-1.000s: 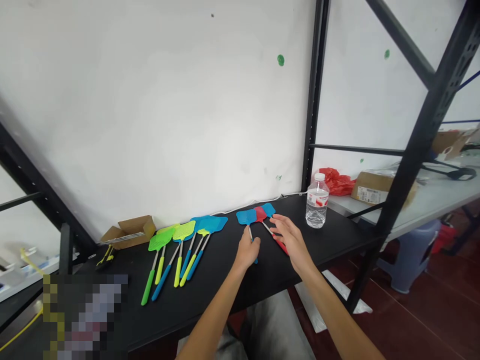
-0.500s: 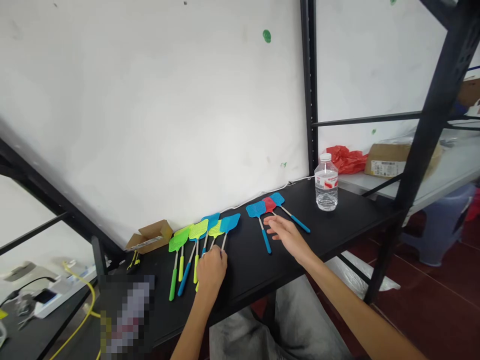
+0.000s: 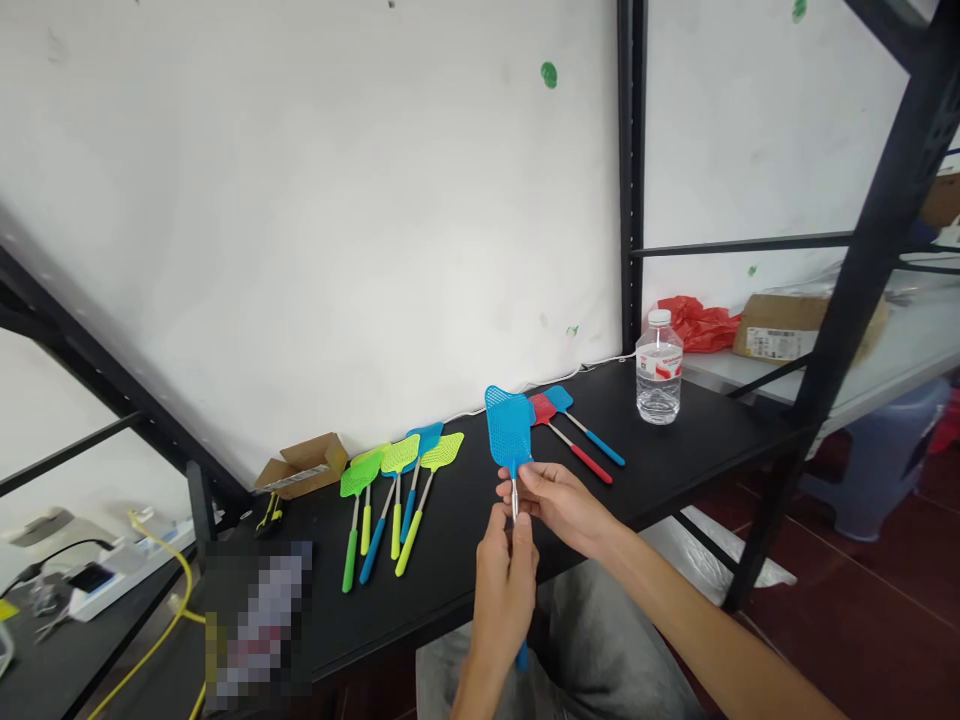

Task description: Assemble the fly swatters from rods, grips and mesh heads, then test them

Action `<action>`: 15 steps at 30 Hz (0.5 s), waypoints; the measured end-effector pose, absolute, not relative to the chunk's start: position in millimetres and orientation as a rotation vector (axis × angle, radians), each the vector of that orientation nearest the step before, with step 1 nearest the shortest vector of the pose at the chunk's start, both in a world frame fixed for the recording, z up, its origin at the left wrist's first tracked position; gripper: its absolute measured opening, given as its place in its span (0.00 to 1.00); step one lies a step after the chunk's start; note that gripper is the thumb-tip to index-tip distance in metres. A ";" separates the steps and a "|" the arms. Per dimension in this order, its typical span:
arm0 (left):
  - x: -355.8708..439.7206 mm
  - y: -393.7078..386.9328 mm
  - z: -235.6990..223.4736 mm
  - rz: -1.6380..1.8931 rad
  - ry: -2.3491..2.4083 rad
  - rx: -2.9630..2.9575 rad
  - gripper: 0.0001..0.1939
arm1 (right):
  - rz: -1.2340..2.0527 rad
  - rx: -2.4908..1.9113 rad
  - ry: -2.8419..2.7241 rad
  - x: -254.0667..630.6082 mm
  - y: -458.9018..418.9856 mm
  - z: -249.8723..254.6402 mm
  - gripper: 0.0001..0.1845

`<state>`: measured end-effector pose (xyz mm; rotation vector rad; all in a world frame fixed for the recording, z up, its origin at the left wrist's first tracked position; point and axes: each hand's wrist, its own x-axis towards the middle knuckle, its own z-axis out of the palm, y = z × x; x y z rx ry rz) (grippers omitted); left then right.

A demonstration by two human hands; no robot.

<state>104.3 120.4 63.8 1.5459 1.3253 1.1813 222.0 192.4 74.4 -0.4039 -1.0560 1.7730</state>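
Observation:
A blue fly swatter (image 3: 508,430) stands nearly upright above the front of the black tabletop, its mesh head on top. My left hand (image 3: 504,575) is closed around its metal shaft, and the blue handle end shows below. Just under the head, my right hand (image 3: 561,500) pinches the shaft between thumb and fingers. Behind it lie a red fly swatter (image 3: 592,464) and a second blue one (image 3: 606,450); another blue head is mostly hidden by the held one. To the left, several swatters lie fanned out, among them a green one (image 3: 350,555) and a yellow-green one (image 3: 412,535).
A clear water bottle (image 3: 659,385) stands at the right of the black tabletop (image 3: 450,590). An open cardboard box (image 3: 304,468) sits at the back left. Black shelf posts (image 3: 855,240) rise at both sides. A power strip (image 3: 120,580) and yellow cable are at far left.
My left hand has picked a blue fly swatter from the left group and brought it right, nearer to me. My right hand has moved down and left and now grips its shaft.

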 end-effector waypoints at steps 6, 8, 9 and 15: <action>104.8 117.3 63.0 1.203 1.162 1.324 0.20 | 1.764 -0.433 -1.016 213.6 185.7 70.9 0.15; 103.9 112.4 61.2 1.167 1.075 1.193 0.21 | 1.747 -0.452 -0.921 211.1 185.4 72.6 0.14; 103.5 109.6 60.4 1.141 1.035 1.144 0.22 | 1.731 -0.464 -0.873 211.3 186.5 74.1 0.14; 105.5 88.0 50.9 1.005 0.960 1.053 0.23 | 1.659 -0.540 -0.764 236.0 204.9 81.9 0.13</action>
